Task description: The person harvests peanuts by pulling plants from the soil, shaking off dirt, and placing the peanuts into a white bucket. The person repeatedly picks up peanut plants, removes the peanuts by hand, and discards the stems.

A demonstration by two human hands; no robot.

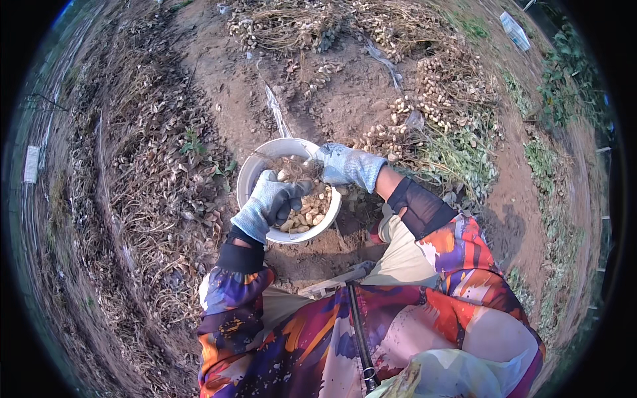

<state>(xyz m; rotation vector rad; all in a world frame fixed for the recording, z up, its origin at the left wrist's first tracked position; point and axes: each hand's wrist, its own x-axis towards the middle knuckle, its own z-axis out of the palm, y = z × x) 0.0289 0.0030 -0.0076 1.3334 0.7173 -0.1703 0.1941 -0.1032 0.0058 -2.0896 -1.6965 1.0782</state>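
A white plastic bucket (pixel 244 186) stands on the soil before me, with loose unshelled peanuts (pixel 308 214) inside. Over its left part is my left hand (pixel 279 198) in a blue-grey coated work glove, fingers curled at a tangle of peanut roots and pods (pixel 297 169). My right hand (pixel 346 165), in a matching glove, is at the bucket's upper right rim, its fingers closed at the right end of that tangle. The fingertips of both hands are partly hidden by the gloves and roots.
Pulled peanut plants with pods (pixel 448 99) lie in heaps at the right and top. Dry leaves and stalks (pixel 164 199) cover the ground at left. Strips of plastic film (pixel 273 107) lie on the soil. A pale crate (pixel 514 31) is far off at upper right.
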